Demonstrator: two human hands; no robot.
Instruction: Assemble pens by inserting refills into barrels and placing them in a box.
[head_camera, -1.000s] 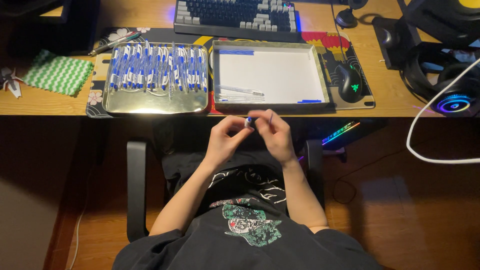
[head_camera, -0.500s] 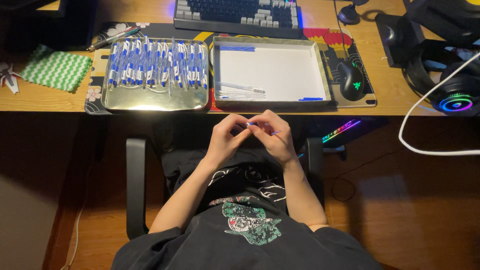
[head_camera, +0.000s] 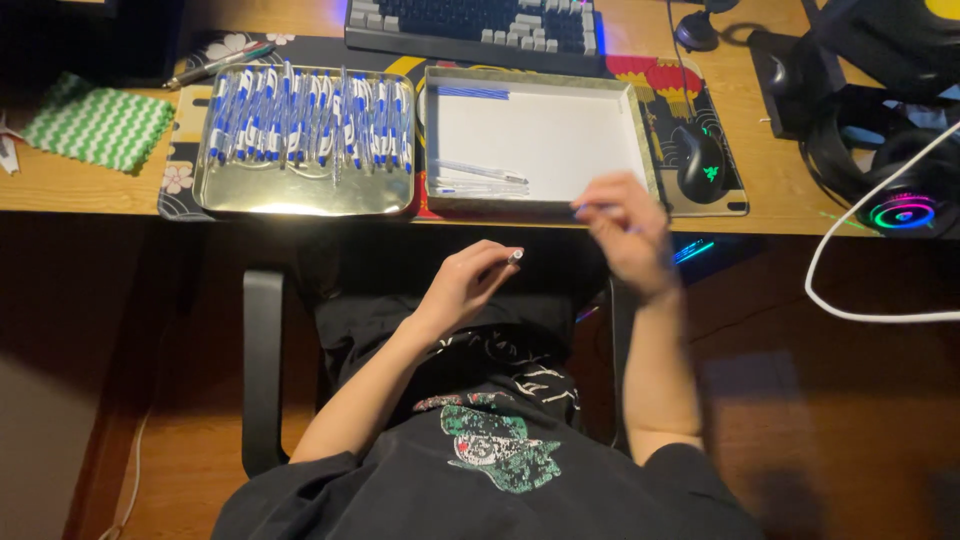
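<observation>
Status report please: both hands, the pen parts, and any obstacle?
Left hand grips pen barrel over lap. Right hand, blurred, holds small blue part by white tray. Nothing between.

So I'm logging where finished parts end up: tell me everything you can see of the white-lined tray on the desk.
The white-lined tray is a shallow rectangular box with low metallic-looking walls and a plain white floor. It lies flat at the desk's front edge, right of the pen-filled metal tray and below the keyboard. A few clear pen parts lie at its lower left, and a blue strip lies near its top left corner. The blurred right hand hovers at its front right corner.
</observation>
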